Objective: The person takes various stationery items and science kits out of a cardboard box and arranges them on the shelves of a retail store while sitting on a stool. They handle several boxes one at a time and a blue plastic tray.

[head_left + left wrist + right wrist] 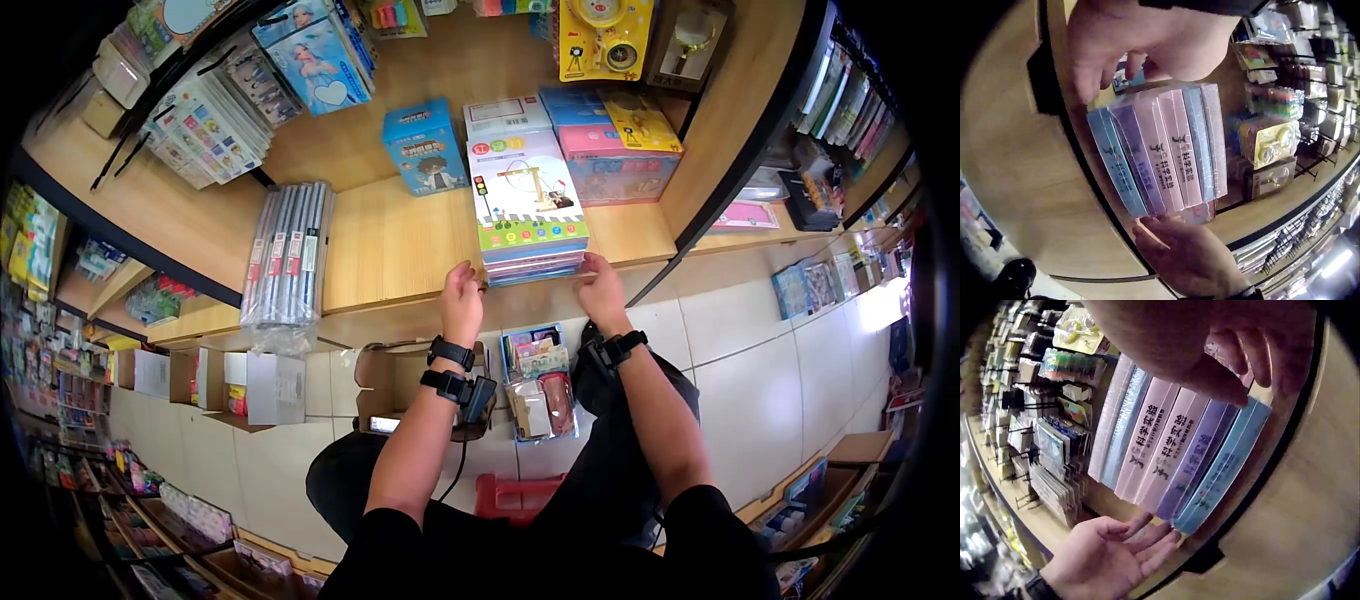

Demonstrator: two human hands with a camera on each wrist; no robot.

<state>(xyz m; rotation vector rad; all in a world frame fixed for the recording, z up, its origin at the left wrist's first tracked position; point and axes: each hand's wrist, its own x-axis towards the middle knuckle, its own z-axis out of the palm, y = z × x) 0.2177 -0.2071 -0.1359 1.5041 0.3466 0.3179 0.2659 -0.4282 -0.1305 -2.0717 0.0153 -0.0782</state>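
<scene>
A stack of boxed science kits [530, 200] sits at the shelf's front edge, a wooden toy pictured on the top box. Its spines show a blue box [1117, 164] lowest, then purple, pink and pale ones. My left hand [461, 302] is at the stack's left front corner; the right wrist view shows its palm and extended fingers [1159, 542] by the lowest box. On the opposite side, my right hand [604, 300] has its fingers along the lower boxes, its thumb [1230, 387] against the stack. Neither hand curls around a box.
Behind the stack stand a blue carton [424, 150] and a pink box [620, 172]. Wrapped flat packs [288, 255] overhang the shelf on the left. Below, an open cardboard box [385, 378] and a tray of small goods [540, 385] lie on the tiled floor between the legs.
</scene>
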